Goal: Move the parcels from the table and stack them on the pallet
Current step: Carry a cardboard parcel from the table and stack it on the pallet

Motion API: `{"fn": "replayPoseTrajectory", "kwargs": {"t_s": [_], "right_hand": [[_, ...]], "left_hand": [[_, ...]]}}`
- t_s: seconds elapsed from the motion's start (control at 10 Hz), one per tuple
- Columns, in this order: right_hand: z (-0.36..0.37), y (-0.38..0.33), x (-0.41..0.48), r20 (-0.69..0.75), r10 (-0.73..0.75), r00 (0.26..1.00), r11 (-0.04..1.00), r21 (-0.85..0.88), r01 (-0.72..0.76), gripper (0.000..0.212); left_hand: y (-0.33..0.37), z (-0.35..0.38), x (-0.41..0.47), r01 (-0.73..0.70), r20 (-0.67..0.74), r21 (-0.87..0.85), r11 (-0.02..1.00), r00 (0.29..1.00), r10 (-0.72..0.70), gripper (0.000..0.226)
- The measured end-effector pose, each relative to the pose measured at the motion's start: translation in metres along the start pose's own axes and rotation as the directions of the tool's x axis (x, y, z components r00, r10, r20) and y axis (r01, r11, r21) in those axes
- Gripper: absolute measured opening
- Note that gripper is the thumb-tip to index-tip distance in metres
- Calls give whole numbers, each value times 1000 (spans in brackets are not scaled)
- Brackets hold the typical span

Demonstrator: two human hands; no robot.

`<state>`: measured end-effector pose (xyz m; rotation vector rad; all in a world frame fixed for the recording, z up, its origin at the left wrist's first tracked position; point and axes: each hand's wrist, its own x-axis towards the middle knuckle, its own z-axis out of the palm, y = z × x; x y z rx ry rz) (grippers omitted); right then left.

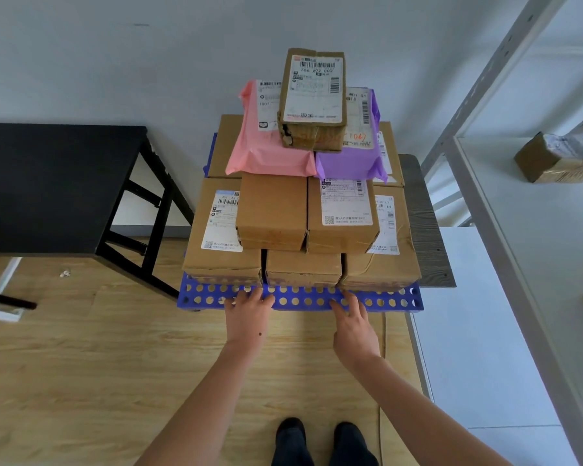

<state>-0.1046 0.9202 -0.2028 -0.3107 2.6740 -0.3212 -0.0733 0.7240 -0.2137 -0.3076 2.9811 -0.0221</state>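
A blue perforated pallet [394, 301] lies on the wooden floor and carries a pyramid of parcels. Brown cardboard boxes [221, 230] form the bottom layer, with two more boxes [271, 210] on top of them. Above those lie a pink mailer bag [266, 146] and a purple mailer bag [349, 161]. A worn, labelled box [313, 95] crowns the stack. My left hand [248, 317] and my right hand [352, 326] reach down with fingers spread, the fingertips touching the pallet's front edge. Neither hand holds anything.
A black table [54, 183] stands to the left with nothing on its top. A grey board [424, 223] lies behind the pallet on the right. White metal shelving [505, 230] on the right holds a taped box [552, 159]. My shoes [320, 442] are at the bottom.
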Motion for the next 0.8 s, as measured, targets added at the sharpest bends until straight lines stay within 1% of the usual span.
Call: {"fn": "replayPoseTrajectory", "kwargs": {"t_s": [0.1, 0.2, 0.3, 0.5, 0.6, 0.7, 0.8], "right_hand": [[-3, -1, 6, -2, 10, 1000, 1000, -1, -10, 81], [-7, 0, 12, -3, 15, 1000, 1000, -11, -15, 83], [-15, -1, 14, 27, 7, 1000, 999, -47, -5, 81], [-35, -9, 10, 88, 14, 996, 996, -93, -5, 67], [-45, -9, -1, 104, 7, 995, 997, -81, 2, 64], [-55, -8, -12, 106, -19, 994, 998, -58, 25, 62], [-66, -10, -19, 103, -37, 994, 998, -53, 43, 54]], "left_hand": [[1, 3, 7, 7, 6, 10, 1000, 1000, -7, 45], [4, -5, 15, 19, 39, 27, 999, 999, -20, 43], [7, -4, 21, 11, 90, 6, 1000, 996, -11, 43], [5, -13, 32, 33, 120, -42, 999, 992, -28, 36], [5, -19, 34, 44, 145, -65, 997, 989, -35, 29], [4, -29, 32, 51, 147, -167, 985, 989, -26, 22], [-5, -47, 25, 12, 24, -231, 973, 1000, -6, 18]]}}
